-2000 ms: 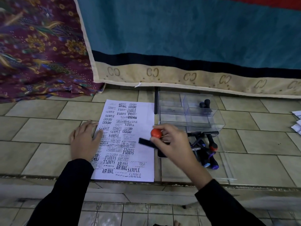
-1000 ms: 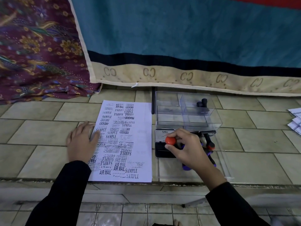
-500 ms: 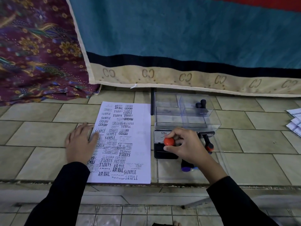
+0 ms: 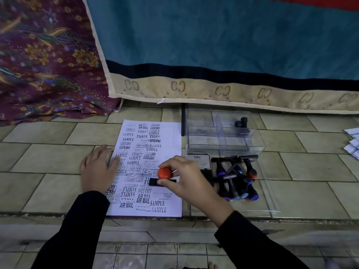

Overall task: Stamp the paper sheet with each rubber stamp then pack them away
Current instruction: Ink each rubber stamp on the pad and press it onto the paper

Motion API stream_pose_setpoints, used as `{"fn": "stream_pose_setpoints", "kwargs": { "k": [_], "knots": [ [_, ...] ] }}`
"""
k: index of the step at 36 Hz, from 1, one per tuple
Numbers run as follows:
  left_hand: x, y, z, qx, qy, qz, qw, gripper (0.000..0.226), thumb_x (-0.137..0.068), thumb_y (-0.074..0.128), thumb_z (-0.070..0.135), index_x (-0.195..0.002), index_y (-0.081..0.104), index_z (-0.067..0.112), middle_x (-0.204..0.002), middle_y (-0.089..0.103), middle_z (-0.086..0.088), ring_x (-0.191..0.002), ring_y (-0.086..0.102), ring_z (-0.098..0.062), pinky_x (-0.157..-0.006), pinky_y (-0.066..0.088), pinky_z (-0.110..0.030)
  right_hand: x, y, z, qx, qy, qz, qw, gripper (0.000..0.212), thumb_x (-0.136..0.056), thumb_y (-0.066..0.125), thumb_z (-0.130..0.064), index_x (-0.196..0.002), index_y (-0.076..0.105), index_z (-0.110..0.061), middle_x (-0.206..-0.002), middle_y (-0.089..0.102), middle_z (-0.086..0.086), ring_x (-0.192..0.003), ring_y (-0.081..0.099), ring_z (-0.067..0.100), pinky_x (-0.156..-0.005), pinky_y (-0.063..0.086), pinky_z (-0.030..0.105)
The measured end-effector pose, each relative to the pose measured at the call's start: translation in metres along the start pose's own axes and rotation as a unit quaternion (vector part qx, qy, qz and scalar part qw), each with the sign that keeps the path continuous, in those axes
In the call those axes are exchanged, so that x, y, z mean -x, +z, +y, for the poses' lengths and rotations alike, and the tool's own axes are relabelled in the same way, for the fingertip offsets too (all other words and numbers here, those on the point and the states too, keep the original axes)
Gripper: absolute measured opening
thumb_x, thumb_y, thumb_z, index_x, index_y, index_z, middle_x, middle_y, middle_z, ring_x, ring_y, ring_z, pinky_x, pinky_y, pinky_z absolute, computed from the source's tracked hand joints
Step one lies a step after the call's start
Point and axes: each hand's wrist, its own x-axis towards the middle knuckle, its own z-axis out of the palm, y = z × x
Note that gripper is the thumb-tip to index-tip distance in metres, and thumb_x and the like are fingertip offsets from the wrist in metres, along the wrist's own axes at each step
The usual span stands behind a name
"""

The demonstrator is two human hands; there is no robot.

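A white paper sheet (image 4: 171, 136) covered in black stamp prints lies on the tiled ledge. My left hand (image 4: 98, 168) rests flat on its left edge, fingers straight. My right hand (image 4: 186, 177) grips a rubber stamp with a red knob (image 4: 164, 173); its black base sits on or just above the sheet's right part. The ink pad (image 4: 198, 161) lies open right of the sheet. Several stamps with blue, purple and red knobs (image 4: 236, 180) lie in a heap on a clear lid. A clear plastic box (image 4: 223, 133) behind them holds two dark stamps (image 4: 241, 123).
A teal rug with a beige border (image 4: 213, 55) hangs behind the box, and patterned maroon cloth (image 4: 44, 55) lies at the left. Loose papers (image 4: 352, 142) sit at the far right. The ledge drops off at its front edge (image 4: 58, 215) below the sheet.
My right hand has carried the red-knobbed stamp left from the ink pad over onto the paper sheet. The left hand has stayed on the sheet's left edge.
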Motion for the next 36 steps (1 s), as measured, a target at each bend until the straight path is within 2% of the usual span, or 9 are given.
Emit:
{"fn": "stream_pose_setpoints", "kwargs": {
  "k": [7,24,36],
  "knots": [
    [0.000,0.000,-0.001,0.001,-0.003,-0.002,1.000,0.032,-0.092,0.061,0.031,-0.123,0.061,0.022,-0.145,0.048,-0.001,-0.136,0.038,-0.022,-0.113,0.017,-0.038,-0.005,0.013,0.000,0.028,0.005,-0.034,0.999,0.033,-0.079,0.075,-0.026,-0.109,0.064,-0.015,-0.102,0.060,0.001,-0.088,0.060,0.015,-0.083,0.054,0.034],
    [0.000,0.001,-0.002,-0.001,-0.002,-0.004,1.000,0.033,-0.092,0.060,0.032,-0.124,0.061,0.022,-0.145,0.048,-0.001,-0.136,0.038,-0.022,-0.113,0.015,-0.038,0.000,0.024,0.002,0.023,0.000,-0.033,0.999,0.032,-0.079,0.074,-0.026,-0.106,0.062,-0.014,-0.101,0.058,0.000,-0.085,0.061,0.016,-0.079,0.055,0.036],
    [0.001,-0.001,0.000,-0.007,-0.003,-0.009,1.000,0.035,-0.093,0.059,0.032,-0.126,0.060,0.020,-0.147,0.046,-0.002,-0.137,0.036,-0.022,-0.113,0.014,-0.036,-0.008,0.023,0.000,0.011,0.012,-0.011,1.000,0.026,-0.076,0.077,-0.020,-0.096,0.065,-0.010,-0.095,0.061,-0.001,-0.083,0.059,0.013,-0.077,0.053,0.030]
  ]
}}
